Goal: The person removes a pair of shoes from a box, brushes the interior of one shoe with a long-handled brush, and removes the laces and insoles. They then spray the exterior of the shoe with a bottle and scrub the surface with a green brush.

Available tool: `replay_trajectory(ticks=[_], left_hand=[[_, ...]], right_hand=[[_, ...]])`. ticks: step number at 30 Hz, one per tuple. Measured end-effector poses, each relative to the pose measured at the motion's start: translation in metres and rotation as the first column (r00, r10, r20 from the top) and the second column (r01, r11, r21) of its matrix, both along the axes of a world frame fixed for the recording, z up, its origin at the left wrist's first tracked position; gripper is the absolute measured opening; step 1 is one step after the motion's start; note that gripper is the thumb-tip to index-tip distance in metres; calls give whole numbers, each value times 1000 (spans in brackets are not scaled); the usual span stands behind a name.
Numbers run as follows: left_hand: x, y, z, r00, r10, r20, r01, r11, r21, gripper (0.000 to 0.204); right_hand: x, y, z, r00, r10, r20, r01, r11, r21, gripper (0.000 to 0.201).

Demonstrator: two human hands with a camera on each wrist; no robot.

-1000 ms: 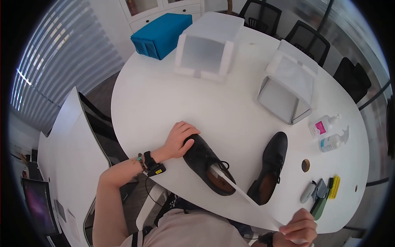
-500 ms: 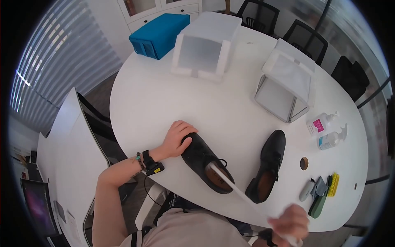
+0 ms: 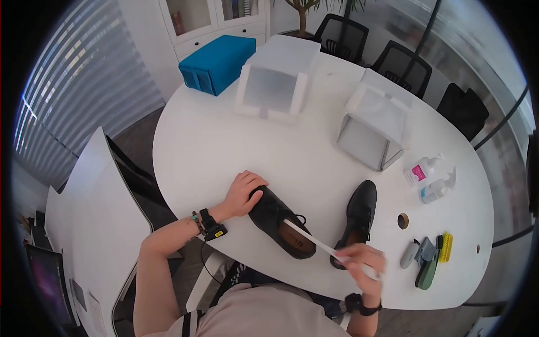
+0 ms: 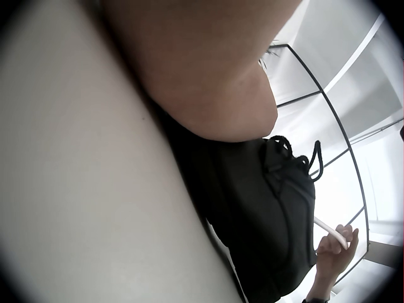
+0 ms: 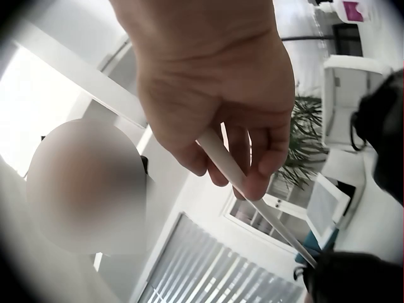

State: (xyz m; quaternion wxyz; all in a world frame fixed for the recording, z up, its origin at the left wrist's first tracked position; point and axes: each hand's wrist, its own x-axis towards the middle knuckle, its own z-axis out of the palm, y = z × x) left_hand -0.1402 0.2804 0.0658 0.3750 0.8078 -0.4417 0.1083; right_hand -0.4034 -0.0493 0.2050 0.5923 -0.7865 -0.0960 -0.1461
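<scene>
A black lace-up shoe [image 3: 268, 210] lies on the white table with its toe pointing away and to the left. My left hand [image 3: 241, 194] holds it by the toe, thumb on the near side and fingers over the far side. In my right hand [image 3: 364, 267] I grip a long white stick [image 3: 315, 241] by its thicker end; the right wrist view shows fingers curled around the stick [image 5: 271, 218]. Its thin end reaches into the shoe's opening and is hidden there. The matching black shoe [image 3: 362, 205] stands to the right, its heel partly behind my right hand.
Pump bottles [image 3: 435, 191] stand at the right. Nearer lie a green-backed brush [image 3: 428, 274], a yellow brush [image 3: 446, 247], a grey cloth [image 3: 426, 250] and a grey oval item [image 3: 410, 254]. Farther back are two whitish boxes [image 3: 287, 53] [image 3: 376, 109] and a blue case [image 3: 219, 62].
My right hand has moved up and left toward the shoes, with the stick going deeper into the held shoe. My left hand stays on the toe. The head view has shifted slightly.
</scene>
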Motion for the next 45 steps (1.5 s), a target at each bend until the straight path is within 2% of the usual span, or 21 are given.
replay_trajectory(ticks=[3, 5, 7, 8, 10, 12, 14, 17, 19, 24, 26, 27, 29, 32, 34, 36, 38, 40, 42, 44, 45], left_hand=[[-1, 0, 1, 1000, 3, 10, -3, 1000, -3, 30], [-1, 0, 1, 1000, 3, 28, -3, 1000, -5, 30], [-1, -1, 0, 999, -1, 47, 2, 1000, -5, 30], [-1, -1, -1, 999, 0, 46, 1, 1000, -15, 27], [-1, 0, -2, 999, -2, 44, 3, 1000, -24, 25], [-1, 1, -2, 999, -1, 49, 3, 999, -38, 25], [-1, 1, -3, 999, -2, 49, 4, 999, -41, 25], [1, 1, -6, 999, -4, 46, 6, 999, -45, 25], [2, 1, -6, 999, -1, 37, 2, 999, -45, 26], [2, 1, -6, 1000, -5, 4, 5, 1000, -5, 30], [0, 0, -3, 1000, 1, -13, -1, 1000, -8, 30], [-2, -1, -2, 1000, 8, -22, -8, 1000, -13, 31], [1, 1, -11, 1000, -6, -8, 6, 1000, -23, 28], [2, -1, -3, 1000, -12, 5, 12, 1000, -28, 29], [-1, 1, -3, 1000, -15, -8, 15, 1000, -11, 33], [1, 0, -5, 1000, 0, 4, 0, 1000, -7, 33], [1, 1, -4, 1000, -3, -3, 3, 1000, -4, 33], [1, 1, -3, 1000, -10, -3, 10, 1000, -2, 33], [2, 1, -3, 1000, -16, 3, 16, 1000, 5, 33], [1, 1, -3, 1000, -8, 2, 8, 1000, -9, 29], [0, 1, -3, 1000, -5, 0, 5, 1000, -23, 26]], right_hand=[[-4, 11, -6, 995, 45, -94, -44, 999, 14, 18], [-19, 1, -2, 983, -78, 168, 82, 996, -18, 31], [-39, -18, -1, 928, -196, 317, 148, 975, 167, 50], [-44, -24, 4, 908, -248, 339, 173, 956, 235, 65], [-46, -33, -4, 908, -204, 365, 76, 939, 336, 67], [-31, -19, -24, 917, -267, 295, 146, 915, 376, 65], [-9, 10, -38, 959, -264, 107, 204, 898, 389, 50], [-10, 21, -31, 963, -267, 38, 249, 935, 254, 48], [-24, 12, -19, 945, -308, 112, 286, 942, 176, 50], [-37, 1, -4, 916, -317, 247, 244, 927, 287, 46], [-18, 22, 3, 958, -247, 146, 243, 969, 45, 38], [-14, 33, 2, 957, -253, 140, 248, 968, 49, 38], [-2, 45, 3, 976, -212, -56, 212, 977, -18, 29], [-22, 17, 13, 968, -215, 128, 217, 976, -8, 34], [-39, 1, 13, 911, -312, 270, 284, 949, 138, 54], [-42, 2, 15, 907, -326, 267, 267, 935, 232, 56], [-27, 11, 6, 940, -297, 167, 281, 953, 111, 55], [-15, 30, -3, 949, -308, 67, 290, 937, 196, 53], [-15, 36, 9, 945, -315, -89, 316, 949, 7, 54], [-33, 12, 20, 952, -307, -18, 303, 947, -108, 54], [-45, 2, 22, 939, -327, 109, 325, 945, 41, 54]])
